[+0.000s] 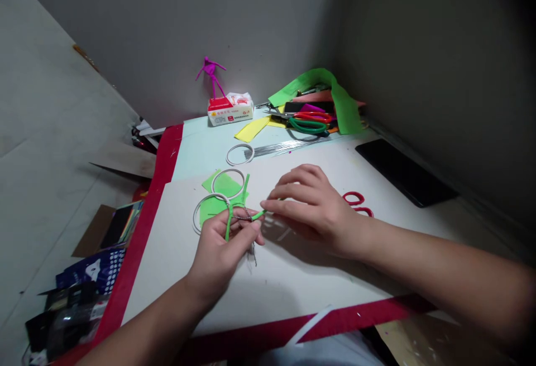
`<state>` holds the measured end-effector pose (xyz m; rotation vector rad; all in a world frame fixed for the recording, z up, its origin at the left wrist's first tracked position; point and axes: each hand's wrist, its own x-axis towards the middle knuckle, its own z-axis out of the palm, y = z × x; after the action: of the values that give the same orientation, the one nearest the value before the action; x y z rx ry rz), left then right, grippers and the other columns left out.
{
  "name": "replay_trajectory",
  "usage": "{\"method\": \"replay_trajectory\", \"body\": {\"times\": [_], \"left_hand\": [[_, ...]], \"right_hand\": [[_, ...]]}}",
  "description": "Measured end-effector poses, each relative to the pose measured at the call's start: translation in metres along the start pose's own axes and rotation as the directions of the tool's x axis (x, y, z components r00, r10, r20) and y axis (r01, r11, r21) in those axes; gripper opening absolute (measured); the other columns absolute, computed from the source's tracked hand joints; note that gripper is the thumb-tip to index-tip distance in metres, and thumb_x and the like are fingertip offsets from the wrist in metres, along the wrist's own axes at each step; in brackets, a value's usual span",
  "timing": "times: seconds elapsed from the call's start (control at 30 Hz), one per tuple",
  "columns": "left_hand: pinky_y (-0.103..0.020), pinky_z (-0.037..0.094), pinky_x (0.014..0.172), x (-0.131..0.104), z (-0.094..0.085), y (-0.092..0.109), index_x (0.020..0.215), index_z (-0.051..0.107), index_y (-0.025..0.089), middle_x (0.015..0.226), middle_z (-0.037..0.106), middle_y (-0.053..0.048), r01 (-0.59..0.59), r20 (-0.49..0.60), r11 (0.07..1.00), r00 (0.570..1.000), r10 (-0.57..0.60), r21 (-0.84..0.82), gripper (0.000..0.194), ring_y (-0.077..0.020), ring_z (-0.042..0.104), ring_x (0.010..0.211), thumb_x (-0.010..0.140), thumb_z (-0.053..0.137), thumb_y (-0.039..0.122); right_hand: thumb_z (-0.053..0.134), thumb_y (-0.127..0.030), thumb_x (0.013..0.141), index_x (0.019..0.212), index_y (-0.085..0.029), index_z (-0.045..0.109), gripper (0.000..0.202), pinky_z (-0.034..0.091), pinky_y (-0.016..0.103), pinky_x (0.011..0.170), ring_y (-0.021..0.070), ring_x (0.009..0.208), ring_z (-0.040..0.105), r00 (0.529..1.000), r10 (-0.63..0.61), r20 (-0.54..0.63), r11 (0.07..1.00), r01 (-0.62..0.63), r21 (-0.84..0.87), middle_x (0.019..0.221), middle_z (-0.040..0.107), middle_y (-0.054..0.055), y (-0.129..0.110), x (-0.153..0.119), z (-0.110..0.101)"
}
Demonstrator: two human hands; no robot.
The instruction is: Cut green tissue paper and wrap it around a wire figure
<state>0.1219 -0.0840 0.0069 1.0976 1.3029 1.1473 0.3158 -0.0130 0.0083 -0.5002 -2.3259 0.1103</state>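
My left hand [221,249] is closed around a wire figure partly wrapped in green paper [229,221], with thin green limbs sticking out and dark bare wire hanging below. At the tip of its right-hand green limb, the thumb and fingers of my right hand [316,207] pinch together. Two slim white tape rolls [228,170] lie just beyond my left hand, over pieces of green crepe paper [211,207]. Red scissor handles [354,197] show behind my right wrist; the blades are hidden.
A magenta stick figure [209,68] stands on a small red-and-white box [231,114] at the back. Right of it lie green-handled scissors [310,125], paper strips and a bundle of wires [285,146]. A black phone [406,171] is at right. Bags and boxes crowd the floor at left.
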Motion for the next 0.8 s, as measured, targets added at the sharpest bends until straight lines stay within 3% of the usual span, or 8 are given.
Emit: {"method": "replay_trajectory", "body": {"times": [0.17, 0.27, 0.4, 0.5, 0.67, 0.73, 0.8], "left_hand": [[-0.024, 0.045, 0.056, -0.007, 0.006, 0.004, 0.081, 0.060, 0.017, 0.059, 0.065, 0.001, -0.029, 0.018, 0.998, 0.999, 0.028, 0.058, 0.010, -0.0128, 0.057, 0.057, 0.078, 0.067, 0.024], [-0.027, 0.047, 0.055, -0.010, 0.008, 0.004, 0.079, 0.059, 0.017, 0.058, 0.065, 0.000, -0.043, 0.034, 0.994, 0.999, 0.040, 0.095, 0.013, -0.0148, 0.058, 0.056, 0.075, 0.068, 0.024], [-0.028, 0.047, 0.056, -0.009, 0.007, 0.003, 0.078, 0.059, 0.017, 0.059, 0.065, -0.001, -0.077, 0.064, 0.988, 0.996, 0.069, 0.134, 0.011, -0.0152, 0.059, 0.057, 0.077, 0.066, 0.025], [-0.027, 0.045, 0.057, -0.006, 0.005, 0.001, 0.080, 0.057, 0.018, 0.061, 0.065, 0.000, -0.117, 0.038, 0.987, 0.993, 0.114, 0.113, 0.010, -0.0143, 0.058, 0.058, 0.079, 0.065, 0.024], [-0.026, 0.044, 0.064, 0.003, -0.003, -0.002, 0.084, 0.058, 0.019, 0.064, 0.065, 0.001, -0.187, -0.045, 0.982, 0.981, 0.188, 0.024, 0.008, -0.0134, 0.059, 0.065, 0.082, 0.065, 0.021], [-0.027, 0.045, 0.068, 0.006, -0.006, -0.002, 0.086, 0.059, 0.018, 0.064, 0.064, 0.001, -0.212, -0.085, 0.977, 0.974, 0.210, -0.018, 0.008, -0.0142, 0.060, 0.068, 0.081, 0.065, 0.021], [-0.027, 0.045, 0.068, 0.008, -0.008, -0.003, 0.085, 0.060, 0.018, 0.063, 0.064, 0.001, -0.215, -0.116, 0.976, 0.971, 0.210, -0.034, 0.010, -0.0148, 0.060, 0.068, 0.080, 0.067, 0.023]], "right_hand": [[0.048, -0.009, 0.086, 0.095, -0.018, 0.063, 0.020, 0.035, 0.040, 0.092, 0.0143, 0.075, 0.056, 0.998, 0.018, 0.056, 0.993, -0.024, 0.112, 0.082, 0.066, 0.004, -0.002, -0.001, 0.000], [0.047, -0.012, 0.087, 0.086, -0.015, 0.062, 0.015, 0.038, 0.035, 0.085, 0.0130, 0.070, 0.055, 0.978, 0.107, 0.180, 0.945, -0.157, 0.287, 0.075, 0.064, 0.003, -0.005, 0.002, -0.003], [0.048, -0.026, 0.092, 0.077, -0.015, 0.063, 0.025, 0.040, 0.025, 0.065, 0.0123, 0.065, 0.053, 0.842, 0.318, 0.435, 0.754, -0.503, 0.423, 0.067, 0.061, 0.001, -0.008, 0.006, -0.006], [0.049, -0.034, 0.091, 0.076, -0.014, 0.065, 0.030, 0.039, 0.023, 0.061, 0.0115, 0.063, 0.053, 0.783, 0.414, 0.463, 0.666, -0.608, 0.433, 0.068, 0.062, 0.000, -0.005, 0.007, -0.007], [0.051, -0.032, 0.090, 0.077, -0.015, 0.065, 0.026, 0.037, 0.023, 0.059, 0.0110, 0.061, 0.050, 0.776, 0.581, 0.246, 0.705, -0.631, 0.323, 0.064, 0.058, -0.001, 0.008, 0.010, -0.014], [0.050, -0.031, 0.091, 0.081, -0.016, 0.067, 0.025, 0.040, 0.024, 0.061, 0.0125, 0.063, 0.054, 0.800, 0.535, 0.272, 0.760, -0.597, 0.257, 0.068, 0.062, 0.000, 0.009, 0.009, -0.015], [0.048, -0.031, 0.093, 0.092, -0.016, 0.068, 0.025, 0.045, 0.028, 0.072, 0.0162, 0.078, 0.061, 0.838, 0.399, 0.373, 0.835, -0.500, 0.230, 0.086, 0.069, 0.005, 0.002, 0.005, -0.013]]}}
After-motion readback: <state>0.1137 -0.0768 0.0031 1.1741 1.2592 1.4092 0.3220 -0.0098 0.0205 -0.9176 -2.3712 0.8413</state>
